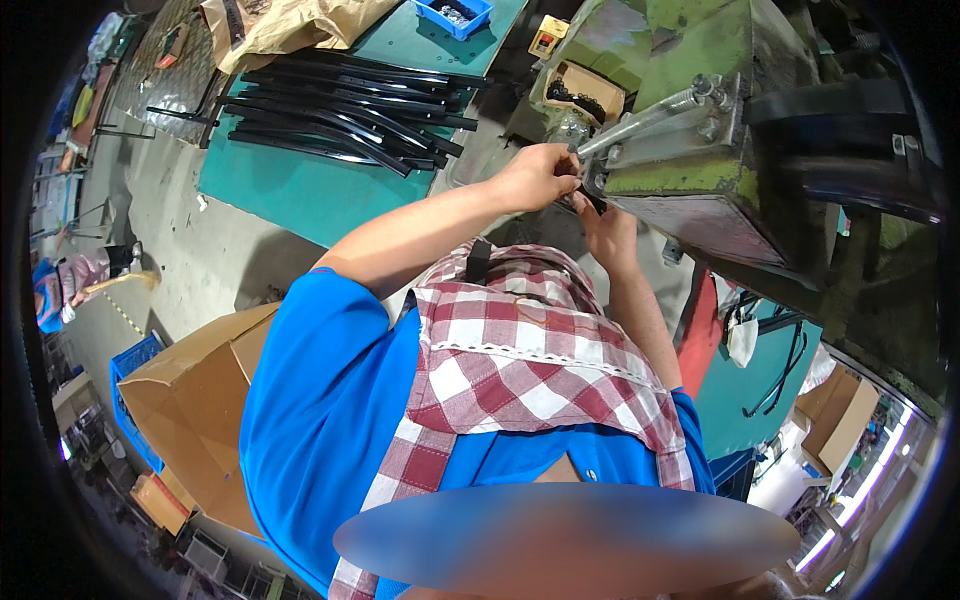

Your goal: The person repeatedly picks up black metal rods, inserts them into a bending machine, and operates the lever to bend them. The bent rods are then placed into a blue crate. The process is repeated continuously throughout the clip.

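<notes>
My left hand (541,177) is at the front of a worn green metal machine (690,180), its fingers closed in a pinch. What lies between them is too small and hidden to make out. Just below and to the right, my right hand (610,236) reaches up with thumb and fingers curled round a dark, thin piece (594,201), possibly the end of a black strip; most of it is hidden. Both hands are close together, beside the machine's round metal bar (640,122) and its bolted fittings.
Many long black strips (350,108) lie piled on a green table (270,195) at the left, near brown paper (290,28) and a blue bin (455,14). An open cardboard box (190,385) stands lower left. Another green table (745,395) is at the right. A person (85,275) is far left.
</notes>
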`<state>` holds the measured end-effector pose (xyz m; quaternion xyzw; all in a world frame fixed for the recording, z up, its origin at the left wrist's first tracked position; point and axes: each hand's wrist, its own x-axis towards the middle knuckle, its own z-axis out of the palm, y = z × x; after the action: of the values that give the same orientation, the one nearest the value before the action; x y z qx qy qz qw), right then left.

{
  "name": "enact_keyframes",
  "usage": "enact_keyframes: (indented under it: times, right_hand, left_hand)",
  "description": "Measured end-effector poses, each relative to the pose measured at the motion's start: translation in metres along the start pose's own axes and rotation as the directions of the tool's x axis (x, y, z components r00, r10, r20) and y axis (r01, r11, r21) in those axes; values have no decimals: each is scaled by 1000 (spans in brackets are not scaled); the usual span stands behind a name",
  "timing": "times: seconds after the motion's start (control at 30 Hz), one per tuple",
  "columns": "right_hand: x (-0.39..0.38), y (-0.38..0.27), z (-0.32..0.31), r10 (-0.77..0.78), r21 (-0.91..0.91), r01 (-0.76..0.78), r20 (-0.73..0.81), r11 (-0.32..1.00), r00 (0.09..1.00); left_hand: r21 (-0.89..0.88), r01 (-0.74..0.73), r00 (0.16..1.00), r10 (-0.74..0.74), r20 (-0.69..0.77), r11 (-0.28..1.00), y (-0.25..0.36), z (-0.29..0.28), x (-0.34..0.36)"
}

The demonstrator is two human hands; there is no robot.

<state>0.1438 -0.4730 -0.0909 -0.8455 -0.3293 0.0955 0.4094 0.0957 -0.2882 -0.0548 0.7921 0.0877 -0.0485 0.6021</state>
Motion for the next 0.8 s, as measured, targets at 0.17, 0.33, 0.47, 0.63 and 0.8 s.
enact_keyframes:
  times: [0.17,0.33,0.47,0.63,0.8]
  right_hand:
    - [3,11,6,144,187,-135,-36,973,989]
    - [3,2,-12,535,-150,-520,86,841,840]
    - [-2,28,-3,269,201,-258,-31,945,963]
    - [-5,15,-10,464,-7,-465,-58,885,884]
    - [-29,36,-15,244,26,-247,-298,969,923]
  left_hand:
    - [-305,110,994,-96,58,946,-20,14,13]
    - [-333,167,982,-128,137,928,-22,28,26]
    - [-82,84,992,-76,97,993,-34,23,14]
    - [647,29,988,75,-132,762,-111,-52,-43]
    - [923,309,936,100,-338,231,-186,-129,-85]
